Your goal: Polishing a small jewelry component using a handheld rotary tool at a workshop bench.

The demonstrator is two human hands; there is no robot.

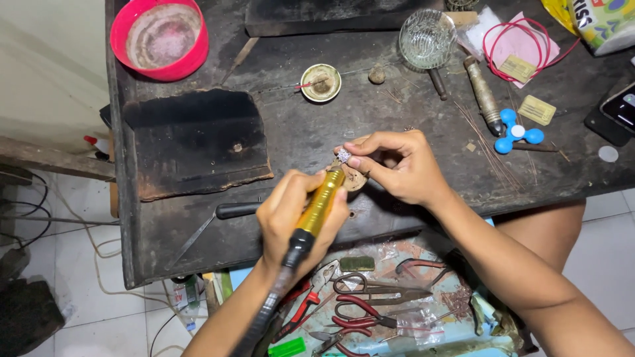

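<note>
My left hand (291, 215) grips a gold rotary tool handpiece (321, 201) with a black flexible shaft trailing down toward me. Its tip points up at a small sparkling piece (343, 155) pinched between the fingers of my right hand (397, 165). Both hands meet over a small wooden peg (354, 178) at the front edge of the dark workbench (297, 125). The tool's tip sits at or just under the small piece.
A red bowl (159, 38) stands at the back left, a charred block (195, 142) left of my hands. A small round tin (321, 82), a glass lid (428, 38), a blue spinner (517, 132) and a phone (622, 106) lie behind. Pliers and scissors (370, 307) fill a tray below.
</note>
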